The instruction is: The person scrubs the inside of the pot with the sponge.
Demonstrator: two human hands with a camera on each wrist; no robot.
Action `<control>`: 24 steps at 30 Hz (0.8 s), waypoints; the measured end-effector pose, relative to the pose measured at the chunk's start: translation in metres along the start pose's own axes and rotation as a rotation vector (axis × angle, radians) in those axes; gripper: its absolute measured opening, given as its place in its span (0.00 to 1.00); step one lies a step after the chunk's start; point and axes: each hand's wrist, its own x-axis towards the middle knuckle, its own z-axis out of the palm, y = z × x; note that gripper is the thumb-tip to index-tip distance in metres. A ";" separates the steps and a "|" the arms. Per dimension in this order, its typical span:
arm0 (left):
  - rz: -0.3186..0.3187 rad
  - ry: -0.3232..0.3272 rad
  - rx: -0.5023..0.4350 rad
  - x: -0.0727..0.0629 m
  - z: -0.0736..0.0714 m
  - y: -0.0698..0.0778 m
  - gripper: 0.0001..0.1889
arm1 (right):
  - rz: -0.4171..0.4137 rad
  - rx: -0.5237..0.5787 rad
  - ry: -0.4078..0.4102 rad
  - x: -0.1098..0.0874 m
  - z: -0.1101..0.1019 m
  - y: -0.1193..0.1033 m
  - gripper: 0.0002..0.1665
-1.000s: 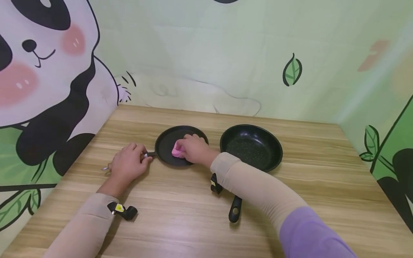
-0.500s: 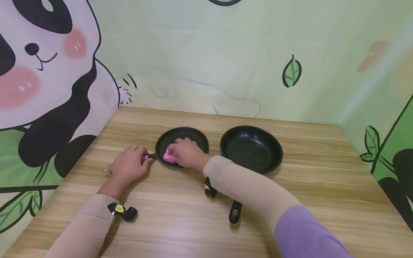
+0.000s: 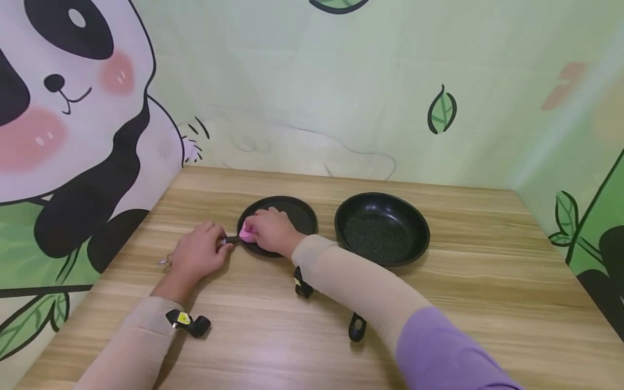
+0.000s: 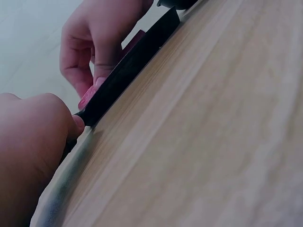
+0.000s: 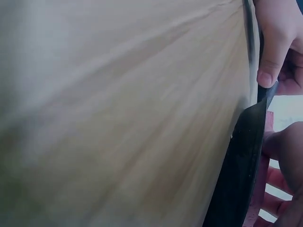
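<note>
A small flat black frying pan point(image 3: 297, 214) lies on the wooden table, its handle point(image 3: 230, 240) pointing left. My left hand point(image 3: 200, 250) grips that handle, with the thumb near the pan's end of it. Inside the pan, at the rim by the handle, my right hand point(image 3: 273, 232) pinches a pink cloth or sponge point(image 3: 246, 233); its kind cannot be told. In the left wrist view the pink piece point(image 4: 86, 98) shows between the right fingertips and the pan wall point(image 4: 128, 71). The right wrist view has the left thumb point(image 5: 266, 75) on the handle.
A larger, deeper black frying pan point(image 3: 382, 233) with a speckled inside stands to the right. Its handle point(image 3: 357, 327) points toward the front, partly hidden under the right forearm. Behind the wooden table point(image 3: 273, 336) rises a wall covering point(image 3: 292, 97) printed with a panda and leaves.
My right hand has slid the pink piece leftward across the small pan, from its middle to the rim by the handle. The left hand keeps its grip on the handle.
</note>
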 end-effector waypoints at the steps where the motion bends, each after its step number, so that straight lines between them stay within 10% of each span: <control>1: 0.001 0.002 -0.002 -0.001 0.000 0.000 0.12 | 0.008 -0.010 0.005 0.002 0.001 -0.001 0.08; 24: 0.028 0.058 -0.002 -0.004 0.001 -0.005 0.11 | 0.143 -0.037 0.000 0.029 0.007 0.005 0.12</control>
